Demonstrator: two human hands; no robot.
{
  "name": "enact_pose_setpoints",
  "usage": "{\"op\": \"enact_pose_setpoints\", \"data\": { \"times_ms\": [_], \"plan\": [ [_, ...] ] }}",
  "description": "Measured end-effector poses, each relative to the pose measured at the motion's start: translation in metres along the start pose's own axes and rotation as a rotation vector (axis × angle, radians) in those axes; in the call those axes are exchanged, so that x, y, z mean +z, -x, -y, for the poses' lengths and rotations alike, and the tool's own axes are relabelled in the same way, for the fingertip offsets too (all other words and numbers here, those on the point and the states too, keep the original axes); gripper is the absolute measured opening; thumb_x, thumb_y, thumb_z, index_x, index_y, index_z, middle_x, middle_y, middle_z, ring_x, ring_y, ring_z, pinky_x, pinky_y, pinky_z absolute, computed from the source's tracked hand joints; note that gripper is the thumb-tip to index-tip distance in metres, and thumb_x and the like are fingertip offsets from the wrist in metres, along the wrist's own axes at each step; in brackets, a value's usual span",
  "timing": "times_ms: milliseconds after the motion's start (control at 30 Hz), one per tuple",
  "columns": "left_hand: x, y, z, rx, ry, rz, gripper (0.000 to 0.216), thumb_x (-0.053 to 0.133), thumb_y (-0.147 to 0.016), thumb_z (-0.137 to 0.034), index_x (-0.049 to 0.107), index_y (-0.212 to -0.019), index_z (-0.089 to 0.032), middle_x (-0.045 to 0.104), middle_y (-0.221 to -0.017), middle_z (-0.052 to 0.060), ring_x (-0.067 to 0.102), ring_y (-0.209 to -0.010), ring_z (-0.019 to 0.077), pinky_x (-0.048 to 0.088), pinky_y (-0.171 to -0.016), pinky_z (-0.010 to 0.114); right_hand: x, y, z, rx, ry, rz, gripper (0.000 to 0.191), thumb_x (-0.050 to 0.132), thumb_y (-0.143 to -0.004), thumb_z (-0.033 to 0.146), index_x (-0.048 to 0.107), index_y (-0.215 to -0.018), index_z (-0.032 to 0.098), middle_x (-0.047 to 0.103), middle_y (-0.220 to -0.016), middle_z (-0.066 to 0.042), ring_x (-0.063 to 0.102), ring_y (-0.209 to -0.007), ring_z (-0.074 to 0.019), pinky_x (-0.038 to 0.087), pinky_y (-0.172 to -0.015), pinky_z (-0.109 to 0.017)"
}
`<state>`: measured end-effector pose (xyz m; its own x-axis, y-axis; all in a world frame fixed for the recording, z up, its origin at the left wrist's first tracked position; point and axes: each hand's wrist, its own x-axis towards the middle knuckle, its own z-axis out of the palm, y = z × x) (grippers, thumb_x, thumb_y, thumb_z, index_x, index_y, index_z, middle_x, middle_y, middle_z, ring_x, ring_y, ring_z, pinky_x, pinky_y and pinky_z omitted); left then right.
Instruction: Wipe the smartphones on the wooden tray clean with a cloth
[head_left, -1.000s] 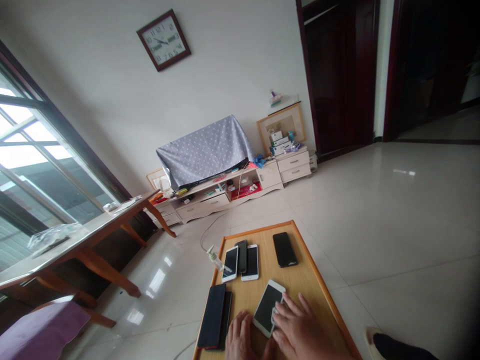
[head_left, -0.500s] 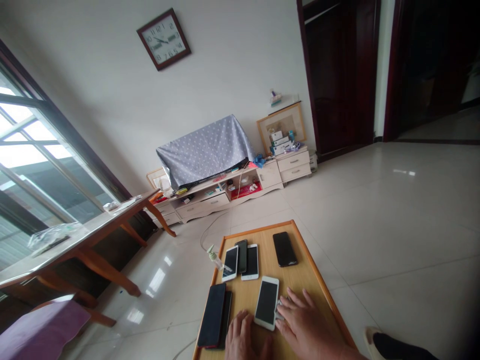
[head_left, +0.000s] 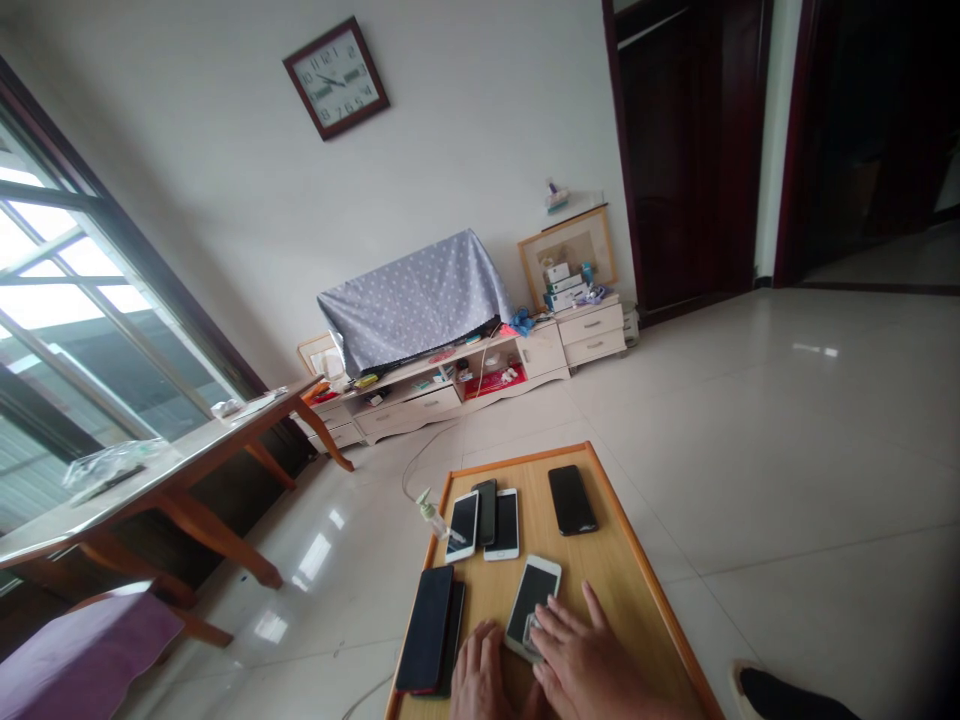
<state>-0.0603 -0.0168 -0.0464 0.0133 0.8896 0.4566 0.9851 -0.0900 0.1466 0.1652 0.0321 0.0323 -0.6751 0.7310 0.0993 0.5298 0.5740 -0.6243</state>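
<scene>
A white smartphone [head_left: 534,585] with a dark screen lies at a slant on the small wooden table. My right hand [head_left: 589,650] reaches over its lower right part, fingers stretched and thumb low. Beneath those fingertips a small pale piece [head_left: 530,630], perhaps a wipe, is pressed on the screen; most of it is hidden. At the phone's lower left corner is my left hand [head_left: 480,665], fingers bent and close together, with the corner between them and the thumb. Just left of that hand a dark phone [head_left: 425,630] overlaps another dark phone [head_left: 454,640].
Farther up the table [head_left: 517,462] lie two white phones [head_left: 463,525] [head_left: 510,525], a dark phone [head_left: 486,510] between them, and a black phone [head_left: 572,500] on the right. A pump bottle [head_left: 431,513] stands at the left edge. A foot [head_left: 780,692] shows at lower right.
My right hand has slid left onto the white smartphone's screen, bringing the pale piece from beside the phone onto the glass. The phone has turned slightly. My left hand has barely moved.
</scene>
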Motion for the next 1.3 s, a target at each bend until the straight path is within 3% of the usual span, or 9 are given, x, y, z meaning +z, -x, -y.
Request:
{"op": "enact_pose_setpoints", "data": {
  "times_ms": [233, 367, 467, 667, 1000, 1100, 1200, 1300],
  "plan": [
    [0.011, 0.004, 0.009, -0.015, 0.033, 0.028, 0.066, 0.070, -0.069, -0.052, 0.064, -0.126, -0.018, 0.069, -0.126, 0.014, 0.066, -0.116, 0.0304, 0.056, -0.098, 0.040, 0.005, 0.000, 0.006, -0.012, -0.059, 0.068, 0.033, 0.050, -0.098, 0.035, 0.070, -0.123, 0.030, 0.062, -0.142, -0.007, 0.050, -0.137, -0.0334, 0.004, -0.120, -0.069],
    [0.008, 0.003, -0.005, -0.079, 0.031, -0.010, 0.064, 0.070, -0.072, -0.059, 0.064, -0.123, -0.020, 0.069, -0.124, 0.013, 0.064, -0.118, 0.0308, 0.053, -0.101, 0.043, -0.009, 0.002, -0.008, 0.043, -0.023, -0.049, 0.038, 0.047, -0.100, 0.040, 0.063, -0.134, 0.034, 0.057, -0.147, -0.006, 0.041, -0.144, -0.0333, 0.004, -0.119, -0.070],
    [0.004, 0.001, -0.016, -0.122, 0.032, -0.005, 0.064, 0.070, -0.072, -0.062, 0.064, -0.121, -0.021, 0.068, -0.125, 0.013, 0.062, -0.120, 0.0314, 0.051, -0.102, 0.045, -0.018, -0.003, -0.022, 0.147, 0.064, -0.154, 0.040, 0.046, -0.099, 0.040, 0.063, -0.134, 0.029, 0.056, -0.149, -0.009, 0.039, -0.145, -0.0339, 0.008, -0.119, -0.068],
    [-0.004, -0.001, -0.022, -0.179, 0.030, 0.038, 0.066, 0.068, -0.073, -0.061, 0.063, -0.125, -0.020, 0.066, -0.130, 0.014, 0.059, -0.124, 0.0320, 0.049, -0.105, 0.044, -0.013, -0.014, -0.036, 0.241, 0.105, -0.218, 0.046, 0.045, -0.098, 0.038, 0.060, -0.138, 0.020, 0.057, -0.147, -0.015, 0.043, -0.143, -0.0333, 0.018, -0.120, -0.061],
    [-0.003, 0.000, -0.019, -0.144, 0.050, 0.005, 0.064, 0.069, -0.074, -0.062, 0.066, -0.123, -0.020, 0.067, -0.127, 0.013, 0.061, -0.122, 0.0318, 0.051, -0.103, 0.045, -0.008, -0.011, -0.020, 0.158, 0.042, -0.251, 0.018, 0.054, -0.094, 0.029, 0.071, -0.099, 0.027, 0.074, -0.110, -0.003, 0.064, -0.109, -0.0246, 0.020, -0.117, -0.052],
    [-0.003, -0.001, -0.019, -0.164, 0.037, 0.036, 0.066, 0.069, -0.072, -0.064, 0.067, -0.121, -0.020, 0.067, -0.129, 0.014, 0.060, -0.123, 0.0332, 0.050, -0.104, 0.045, -0.008, -0.014, -0.020, 0.161, 0.070, -0.276, 0.015, 0.056, -0.093, 0.025, 0.071, -0.092, 0.026, 0.074, -0.102, -0.002, 0.064, -0.102, -0.0228, 0.027, -0.111, -0.046],
    [-0.005, -0.002, -0.021, -0.180, 0.032, 0.052, 0.063, 0.068, -0.074, -0.062, 0.069, -0.120, -0.020, 0.067, -0.129, 0.014, 0.060, -0.124, 0.0335, 0.050, -0.103, 0.045, -0.006, -0.019, -0.021, 0.167, 0.115, -0.293, 0.022, 0.050, -0.097, 0.022, 0.069, -0.085, 0.024, 0.072, -0.091, -0.003, 0.063, -0.094, -0.0224, 0.037, -0.094, -0.038],
    [-0.007, -0.003, -0.022, -0.172, 0.045, 0.043, 0.062, 0.067, -0.075, -0.062, 0.068, -0.121, -0.020, 0.068, -0.128, 0.014, 0.061, -0.123, 0.0328, 0.051, -0.103, 0.044, -0.004, -0.023, -0.023, 0.172, 0.115, -0.334, 0.023, 0.047, -0.099, 0.022, 0.067, -0.087, 0.025, 0.071, -0.091, -0.003, 0.061, -0.092, -0.0223, 0.038, -0.085, -0.035]
  ]
}}
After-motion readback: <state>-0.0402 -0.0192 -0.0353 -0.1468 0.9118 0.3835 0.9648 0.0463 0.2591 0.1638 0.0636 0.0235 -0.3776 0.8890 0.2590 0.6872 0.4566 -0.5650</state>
